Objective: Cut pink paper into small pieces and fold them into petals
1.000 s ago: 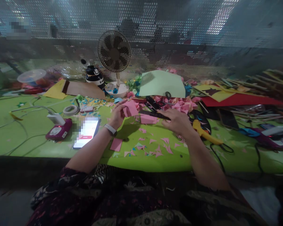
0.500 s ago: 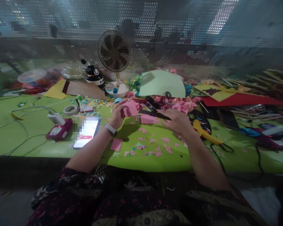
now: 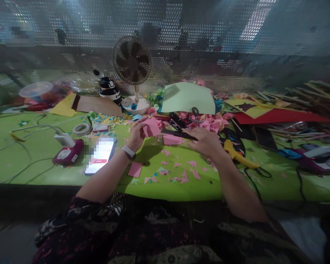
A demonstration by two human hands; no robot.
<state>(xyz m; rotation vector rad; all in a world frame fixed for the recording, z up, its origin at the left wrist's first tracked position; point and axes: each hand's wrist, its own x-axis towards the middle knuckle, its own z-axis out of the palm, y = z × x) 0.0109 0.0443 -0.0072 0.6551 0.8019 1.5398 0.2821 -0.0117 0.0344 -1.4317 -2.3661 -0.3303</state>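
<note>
A square of pink paper is pinched in my left hand, which wears a watch with a pale band at the wrist. My right hand is closed on dark scissors, their blades pointing left at the paper's right edge. Whether the blades touch the paper I cannot tell. Below them on the table lies another pink piece. One more pink square rests beside my left forearm, and small pink offcuts are scattered between my arms.
A lit phone and a purple device with a white plug lie at left. Near my right forearm is a yellow glue gun. A fan, a pale green sheet and heaped folded paper stand behind.
Both hands keep nearly the same place, the pink paper and scissors still in them. The whole view has shifted very slightly.
</note>
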